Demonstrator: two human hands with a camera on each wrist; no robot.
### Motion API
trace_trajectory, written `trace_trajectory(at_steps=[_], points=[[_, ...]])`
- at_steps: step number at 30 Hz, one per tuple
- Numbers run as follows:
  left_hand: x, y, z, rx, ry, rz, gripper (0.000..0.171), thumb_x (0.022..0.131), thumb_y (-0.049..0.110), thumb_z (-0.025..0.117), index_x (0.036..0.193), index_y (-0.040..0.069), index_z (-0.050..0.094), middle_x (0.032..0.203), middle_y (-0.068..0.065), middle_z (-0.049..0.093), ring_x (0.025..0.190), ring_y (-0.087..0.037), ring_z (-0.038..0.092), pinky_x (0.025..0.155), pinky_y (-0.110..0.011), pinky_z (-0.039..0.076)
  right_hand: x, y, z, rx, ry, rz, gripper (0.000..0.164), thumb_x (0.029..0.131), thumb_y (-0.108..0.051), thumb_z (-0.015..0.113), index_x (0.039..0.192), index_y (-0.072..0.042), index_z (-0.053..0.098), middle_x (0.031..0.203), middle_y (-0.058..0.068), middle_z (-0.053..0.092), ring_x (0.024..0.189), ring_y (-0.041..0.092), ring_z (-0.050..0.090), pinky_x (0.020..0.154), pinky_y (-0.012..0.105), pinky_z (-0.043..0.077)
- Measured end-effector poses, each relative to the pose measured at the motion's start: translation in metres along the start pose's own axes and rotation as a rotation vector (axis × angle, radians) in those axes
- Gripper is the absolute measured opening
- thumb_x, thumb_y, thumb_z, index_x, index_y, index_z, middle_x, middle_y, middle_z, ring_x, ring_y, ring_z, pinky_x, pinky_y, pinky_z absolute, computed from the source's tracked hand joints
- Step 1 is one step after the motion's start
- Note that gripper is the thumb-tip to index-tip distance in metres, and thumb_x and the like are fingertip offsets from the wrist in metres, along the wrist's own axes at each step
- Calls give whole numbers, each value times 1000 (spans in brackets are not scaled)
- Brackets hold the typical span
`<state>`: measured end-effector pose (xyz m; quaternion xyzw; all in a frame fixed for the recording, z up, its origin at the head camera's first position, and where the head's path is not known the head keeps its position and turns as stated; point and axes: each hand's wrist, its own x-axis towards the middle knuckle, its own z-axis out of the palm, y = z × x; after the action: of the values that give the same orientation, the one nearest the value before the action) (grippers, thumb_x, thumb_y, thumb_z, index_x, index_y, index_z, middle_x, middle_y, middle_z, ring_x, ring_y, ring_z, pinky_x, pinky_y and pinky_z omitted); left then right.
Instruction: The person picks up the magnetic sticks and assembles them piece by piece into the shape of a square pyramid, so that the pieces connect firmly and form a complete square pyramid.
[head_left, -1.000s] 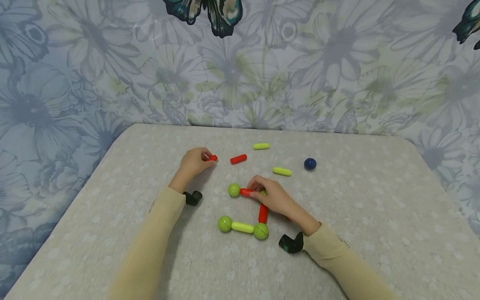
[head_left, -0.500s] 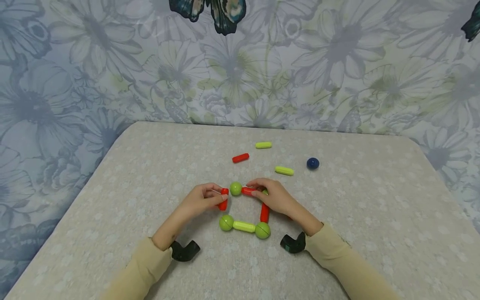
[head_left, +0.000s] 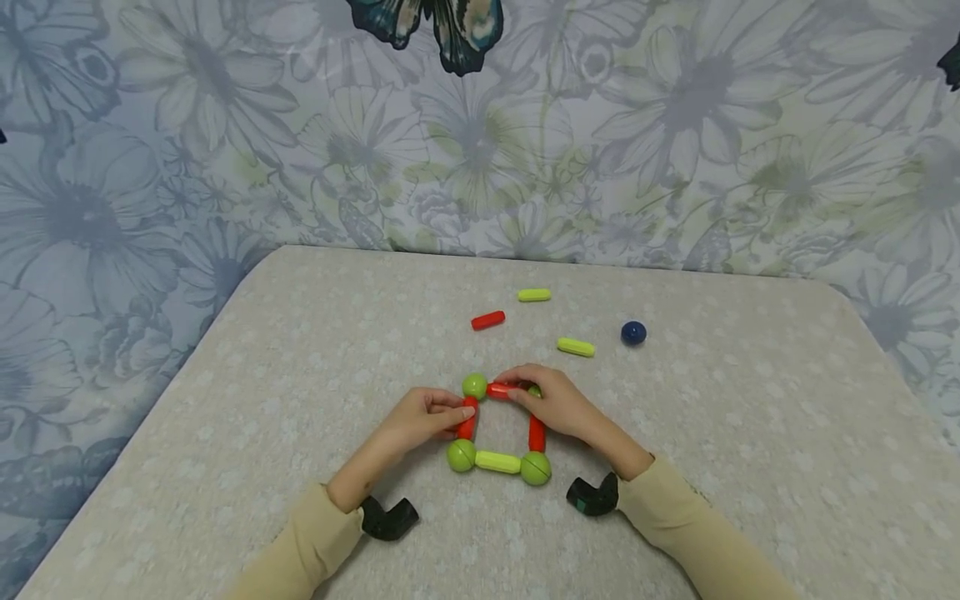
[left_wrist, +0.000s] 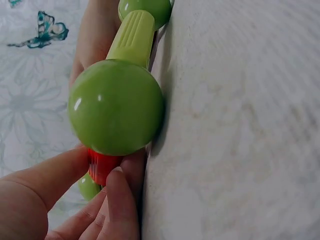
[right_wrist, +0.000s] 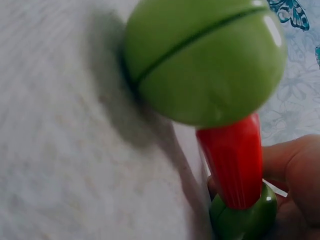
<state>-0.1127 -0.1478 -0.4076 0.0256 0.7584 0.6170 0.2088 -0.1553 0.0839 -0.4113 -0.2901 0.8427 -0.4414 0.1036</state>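
Green balls and coloured building sticks form a four-sided frame on the table. My left hand (head_left: 423, 419) pinches the left red stick (head_left: 467, 430) between thumb and fingers; it lies between the far-left ball (head_left: 475, 386) and the near-left ball (left_wrist: 116, 107). Around the far red stick (head_left: 498, 391), close to the far-right ball (head_left: 535, 390), curl the thumb and fingers of my right hand (head_left: 561, 406), partly hiding both. Another red stick (right_wrist: 232, 165) makes the right side, down to the near-right ball (head_left: 536, 468). A yellow-green stick (head_left: 498, 462) makes the near side.
Beyond the frame lie a loose red stick (head_left: 488, 321), one yellow-green stick (head_left: 534, 295) farther back and a second yellow-green stick (head_left: 575, 347). A dark blue ball (head_left: 633, 334) sits to their right. Flower-patterned fabric (head_left: 480, 150) rises behind the table (head_left: 720, 433).
My left hand has brought a red stick from the far left toward me, into the gap between the two left balls. My right hand has kept its hold on the far side.
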Motion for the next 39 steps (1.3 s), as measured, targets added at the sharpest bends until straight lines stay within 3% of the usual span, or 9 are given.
trace_trajectory(at_steps=[6,9,16,20,24,30,35,39], points=[[0,-8,3,20,21,-9,35,87,17,68,107,-11,60,86,-12,68,76,-17,64,68,-32,53,-3,1,-1,31,-35,0,24,94,-7,58,117,-8,63,113,2,61,102,17,54,89,36,43],[-1,-8,5,8,27,-10,43,87,19,69,114,-9,51,83,-12,68,74,-19,64,68,-32,53,-4,2,-1,34,-41,-1,24,93,-7,58,117,-8,63,113,2,61,104,17,54,90,37,42],[0,-7,4,16,-23,75,63,88,15,67,140,2,35,75,-9,64,67,-17,60,64,-31,52,-2,5,-1,11,-38,-49,24,93,-7,59,116,-8,64,112,2,61,104,17,54,90,37,43],[0,-7,3,25,-44,96,62,89,14,66,141,0,36,74,-8,63,67,-16,60,64,-32,52,-1,4,-1,5,-31,-50,24,92,-7,60,115,-8,65,111,2,62,105,17,54,89,37,43],[0,-6,4,42,-21,86,60,89,13,66,139,-1,37,74,-6,63,66,-16,60,64,-32,52,0,1,-4,-35,-43,-64,25,92,-8,60,117,-7,64,110,2,62,102,17,55,88,35,44],[-9,10,5,44,12,69,55,88,7,65,136,-5,40,71,-6,62,66,-18,59,63,-33,52,-5,-12,-34,-123,-21,-94,30,94,-10,58,123,-2,59,113,12,60,99,23,54,84,40,45],[-16,23,7,47,21,62,57,88,9,65,136,-6,39,72,-6,62,66,-17,60,65,-32,52,-21,-7,-62,-191,74,-24,24,94,-9,58,115,-1,62,108,10,62,89,20,54,74,38,46],[-16,25,8,39,37,56,57,88,11,65,136,-6,38,72,-6,63,66,-17,60,64,-32,51,-34,5,-67,-220,52,40,21,92,-7,60,111,1,63,96,5,61,83,19,54,69,34,46]])
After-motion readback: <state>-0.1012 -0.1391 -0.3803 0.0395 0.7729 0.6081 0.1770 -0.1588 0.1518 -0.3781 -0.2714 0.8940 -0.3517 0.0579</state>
